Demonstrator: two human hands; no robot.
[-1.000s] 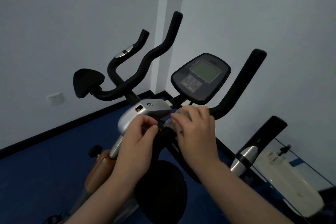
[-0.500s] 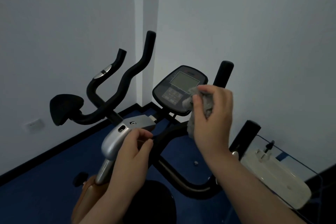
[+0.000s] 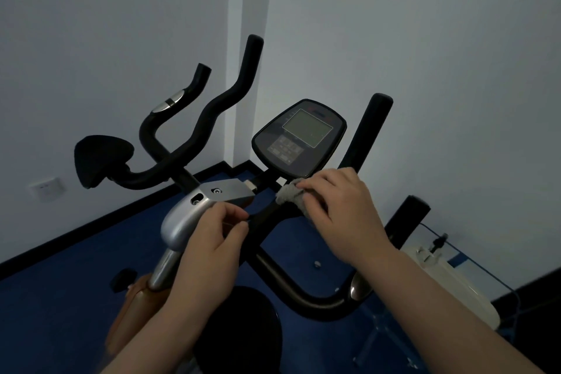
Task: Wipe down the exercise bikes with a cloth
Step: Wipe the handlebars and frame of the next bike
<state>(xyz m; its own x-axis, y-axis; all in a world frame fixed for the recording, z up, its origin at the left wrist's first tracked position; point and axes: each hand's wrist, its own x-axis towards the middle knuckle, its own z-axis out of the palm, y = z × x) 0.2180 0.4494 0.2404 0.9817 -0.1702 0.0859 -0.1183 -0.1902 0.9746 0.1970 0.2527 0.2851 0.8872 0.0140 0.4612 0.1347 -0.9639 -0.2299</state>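
An exercise bike stands in front of me with black handlebars [image 3: 233, 91], a dark console [image 3: 299, 138] with a grey screen, and a silver stem housing [image 3: 194, 209]. My right hand [image 3: 340, 209] holds a grey cloth [image 3: 288, 196] against the black bar just below the console, fingers curled over it. My left hand [image 3: 212, 240] grips the black bar beside the silver housing, thumb and fingers pinched round it. The black saddle [image 3: 239, 334] sits under my forearms.
A second bike's black saddle [image 3: 101, 161] and handlebar [image 3: 179, 100] stand at the left. A white machine [image 3: 452, 282] sits low at the right by the wall. Blue floor [image 3: 60, 297] runs to white walls meeting in a corner; a socket [image 3: 47, 188] is on the left wall.
My right hand has come down with the cloth from the console's edge to the bar below it. My left hand has stayed on the bar by the silver housing.
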